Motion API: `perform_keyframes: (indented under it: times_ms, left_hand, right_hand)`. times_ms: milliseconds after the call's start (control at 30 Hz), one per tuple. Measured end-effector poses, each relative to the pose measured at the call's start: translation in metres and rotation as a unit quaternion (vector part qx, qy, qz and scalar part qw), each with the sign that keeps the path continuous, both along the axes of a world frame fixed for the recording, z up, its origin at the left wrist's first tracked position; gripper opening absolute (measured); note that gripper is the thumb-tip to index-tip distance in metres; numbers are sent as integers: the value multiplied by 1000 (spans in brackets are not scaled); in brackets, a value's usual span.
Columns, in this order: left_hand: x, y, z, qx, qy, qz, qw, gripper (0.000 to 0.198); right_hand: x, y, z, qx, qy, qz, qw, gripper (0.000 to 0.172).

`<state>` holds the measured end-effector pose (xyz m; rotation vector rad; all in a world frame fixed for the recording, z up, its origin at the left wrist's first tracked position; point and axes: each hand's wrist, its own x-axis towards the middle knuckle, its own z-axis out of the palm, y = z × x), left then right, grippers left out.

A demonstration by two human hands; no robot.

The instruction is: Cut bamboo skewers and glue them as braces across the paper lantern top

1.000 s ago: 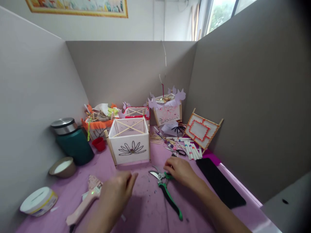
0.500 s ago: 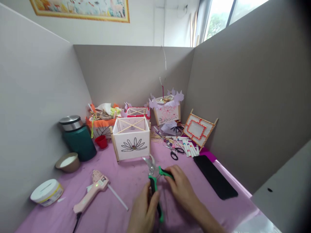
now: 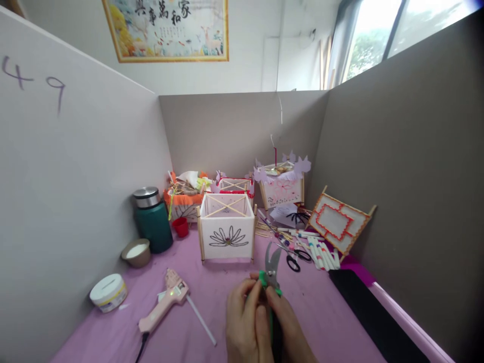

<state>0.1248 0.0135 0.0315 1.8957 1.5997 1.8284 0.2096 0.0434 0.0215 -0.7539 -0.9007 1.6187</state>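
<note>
Green-and-black pruning shears (image 3: 271, 262) point away from me over the pink cloth, their metal blades slightly apart. My left hand (image 3: 245, 315) closes around the handle side from the left. From the right, my right hand (image 3: 290, 322) wraps the handles, its thumb near the pivot. Both hands are close together and hide most of the grips. Just beyond the blades stands a white box-shaped lantern frame (image 3: 227, 237) with wooden sticks at its edges and a black flower drawn on the front.
To the left are a pink glue gun (image 3: 164, 302), a white tub (image 3: 109, 292), a small bowl (image 3: 136, 253) and a green flask (image 3: 153, 224). Black-handled scissors (image 3: 294, 262), several markers (image 3: 321, 252) and a flat black object (image 3: 372, 312) lie right. Grey partitions (image 3: 242, 131) enclose the table.
The shears have swung from tilting left to pointing forward, and their handles have come together. Both hands have drawn close around them. The camera view has shifted up and left.
</note>
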Motion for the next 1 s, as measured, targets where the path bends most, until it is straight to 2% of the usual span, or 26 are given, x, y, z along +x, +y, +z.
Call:
perform_keyframes:
  times_ms: [33,100,167,200,233,267,333,400,467,533,767,1000]
  left_hand:
    - [-12,9,8,15,13,7,1000,33]
    - [-44,34,29,44,38,63,996,32]
    - [-81,67,52,58,-21,143,988,48]
    - [-98,85,61,48,-76,158,983,59]
    - [-112,103,69,18,-142,153,978,66]
    - [-124,120,75,-4,-166,144,976,65]
    - [-137,145,81,-29,-192,111,975,51]
    - [-140,160,81,-43,-204,78,975,45]
    - [-138,164,78,-40,-219,70,972,46]
    - [-136,161,76,-24,-233,86,968,46]
    - [-149,146,78,12,-246,164,955,43]
    - [-166,154,74,27,-236,216,947,47]
  right_hand:
    - [2,6,1,3,24,-12,1000,46]
    - [10,21,4,15,82,-24,996,41]
    - [23,39,7,15,134,-26,991,37]
    - [31,49,7,8,154,-25,988,37]
    - [38,58,6,-5,173,-20,985,38]
    - [44,66,4,-19,190,-12,982,40]
    - [53,79,-5,-39,218,2,975,43]
    - [56,85,-15,-50,237,10,970,43]
    - [55,87,-22,-59,247,15,967,43]
    - [53,87,-25,-60,251,19,966,44]
    - [51,83,-17,-51,251,29,966,45]
    - [51,82,-18,-55,245,20,968,47]
